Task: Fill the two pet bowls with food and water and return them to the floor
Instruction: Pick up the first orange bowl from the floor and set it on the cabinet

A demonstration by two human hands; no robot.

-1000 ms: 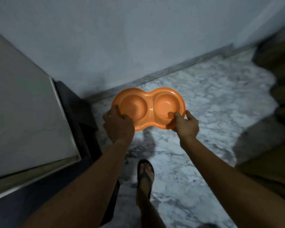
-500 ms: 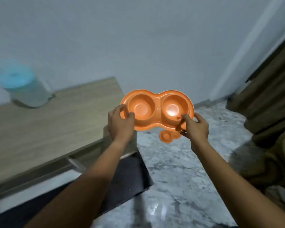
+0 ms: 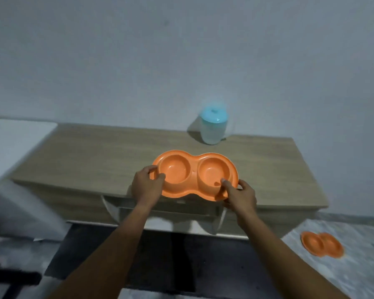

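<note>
I hold an orange double pet bowl [image 3: 193, 174] with both hands over the near edge of a wooden table [image 3: 95, 160]. My left hand [image 3: 146, 184] grips its left rim, thumb inside the left cup. My right hand [image 3: 240, 196] grips the near right rim, thumb in the right cup. Both cups look empty. A second orange double bowl [image 3: 321, 243] lies on the marble floor at the lower right. A clear container with a light blue lid [image 3: 213, 126] stands at the table's back, beyond the held bowl.
A white surface [image 3: 13, 143] adjoins the table on the left. A grey wall rises behind the table. A dark mat [image 3: 160, 260] lies on the floor below the table's front. Marble floor [image 3: 343, 277] extends to the right.
The bowl was lifted from floor level and carried over the table. My view swung left and up, bringing the whole table, the blue-lidded container and the second bowl on the floor into sight.
</note>
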